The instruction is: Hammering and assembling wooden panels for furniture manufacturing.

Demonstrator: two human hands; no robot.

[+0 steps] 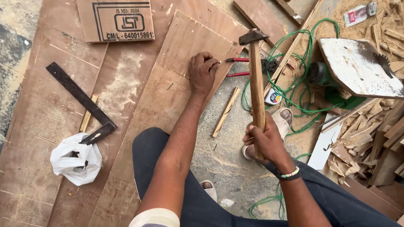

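Nearest the lens, the right hand (266, 141) clenches a wooden-handled hammer (255, 75) raised mid-frame — the left hand (203, 72) pinches a small nail (217, 64), steadying it upright at the plywood sheet's (143, 105) edge.

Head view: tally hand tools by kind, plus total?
Hammer, in right hand: 1
Try square: 1
Red-handled pliers, by left hand: 1
Tape measure: 1
Green circular saw: 1
Total: 5
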